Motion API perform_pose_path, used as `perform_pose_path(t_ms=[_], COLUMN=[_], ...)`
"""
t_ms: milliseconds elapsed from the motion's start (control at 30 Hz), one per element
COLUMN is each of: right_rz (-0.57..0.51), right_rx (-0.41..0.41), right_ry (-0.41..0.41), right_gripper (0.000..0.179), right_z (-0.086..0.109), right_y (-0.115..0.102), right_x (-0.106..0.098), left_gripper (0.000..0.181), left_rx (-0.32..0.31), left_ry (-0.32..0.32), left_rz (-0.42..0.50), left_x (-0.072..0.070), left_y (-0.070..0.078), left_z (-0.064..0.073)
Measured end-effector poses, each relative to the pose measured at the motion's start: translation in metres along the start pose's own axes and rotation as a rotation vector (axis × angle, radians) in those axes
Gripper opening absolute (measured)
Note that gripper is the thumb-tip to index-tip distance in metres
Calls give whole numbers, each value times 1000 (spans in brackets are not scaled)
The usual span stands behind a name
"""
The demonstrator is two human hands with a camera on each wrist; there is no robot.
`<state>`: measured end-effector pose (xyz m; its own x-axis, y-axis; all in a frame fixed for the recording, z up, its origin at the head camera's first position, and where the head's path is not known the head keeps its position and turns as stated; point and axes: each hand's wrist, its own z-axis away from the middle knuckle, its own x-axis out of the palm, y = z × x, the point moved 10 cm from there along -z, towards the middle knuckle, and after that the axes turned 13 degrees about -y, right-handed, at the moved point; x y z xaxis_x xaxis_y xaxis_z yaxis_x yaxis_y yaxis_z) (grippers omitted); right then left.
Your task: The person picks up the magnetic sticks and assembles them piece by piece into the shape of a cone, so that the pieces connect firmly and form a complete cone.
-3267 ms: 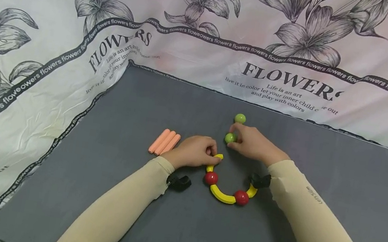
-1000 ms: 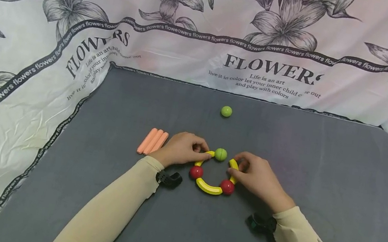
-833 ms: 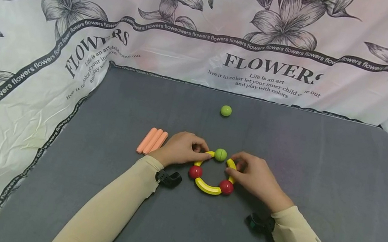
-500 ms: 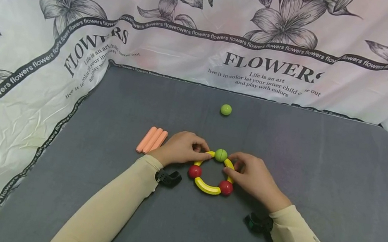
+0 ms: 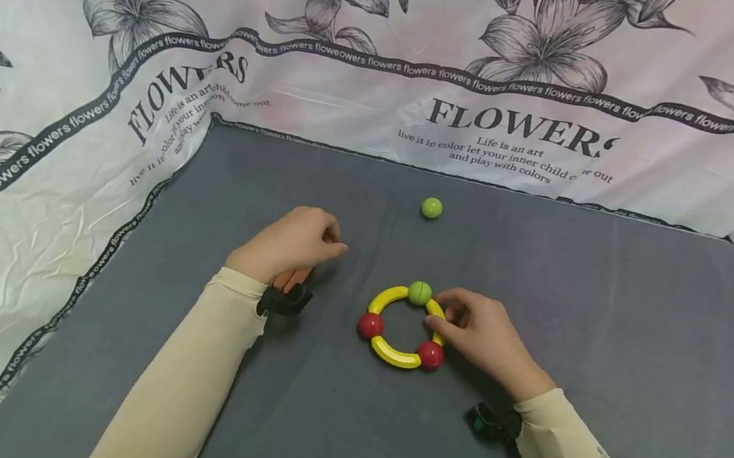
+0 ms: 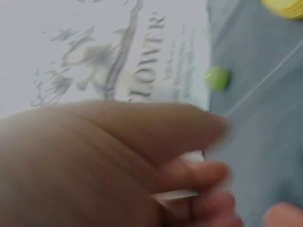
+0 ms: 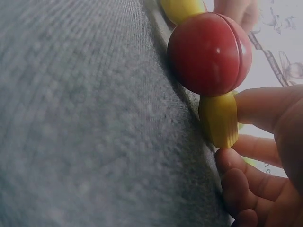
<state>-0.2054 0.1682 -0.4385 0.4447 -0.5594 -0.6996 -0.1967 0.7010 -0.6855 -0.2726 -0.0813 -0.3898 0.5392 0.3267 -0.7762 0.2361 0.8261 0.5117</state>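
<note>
A ring of toy pieces lies on the grey table: curved yellow rods (image 5: 394, 355), two red balls (image 5: 370, 325) and a grooved green ball (image 5: 420, 293) at its far side. My right hand (image 5: 486, 338) pinches the right-hand yellow rod (image 7: 218, 118) between thumb and fingers, just above a red ball (image 7: 210, 53) in the right wrist view. Away to the left, my left hand (image 5: 293, 243) hovers with loosely curled fingers over the spot of the orange sticks, which it and the wrist largely cover. The left wrist view is blurred and shows nothing in its fingers.
A loose green ball (image 5: 432, 208) sits behind the ring, toward the far edge of the grey table (image 5: 578, 292). A white flower-printed sheet (image 5: 356, 113) rises along the table's back and left sides.
My right hand has swung its yellow rod in against the green ball, closing the ring. My left hand has let go of its yellow rod and moved left to the orange sticks.
</note>
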Motion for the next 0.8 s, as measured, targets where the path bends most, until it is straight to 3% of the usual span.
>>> perform_pose_path(t_ms=[133, 300, 700, 800], right_rz=[19, 29, 21, 9], right_rx=[-29, -64, -105, -104], right_ry=[1, -4, -10, -16], right_gripper=[28, 27, 30, 29], right_z=[-1, 0, 0, 0], right_y=[-3, -5, -6, -5], right_x=[0, 2, 3, 5], left_gripper=[32, 35, 32, 37], left_rx=[-135, -215, -202, -162], left_ry=[-52, -52, -44, -89], left_rz=[-68, -169, -284, -240], left_x=[-5, -3, 17, 27], left_y=[-17, -26, -7, 1], left_z=[11, 11, -4, -7])
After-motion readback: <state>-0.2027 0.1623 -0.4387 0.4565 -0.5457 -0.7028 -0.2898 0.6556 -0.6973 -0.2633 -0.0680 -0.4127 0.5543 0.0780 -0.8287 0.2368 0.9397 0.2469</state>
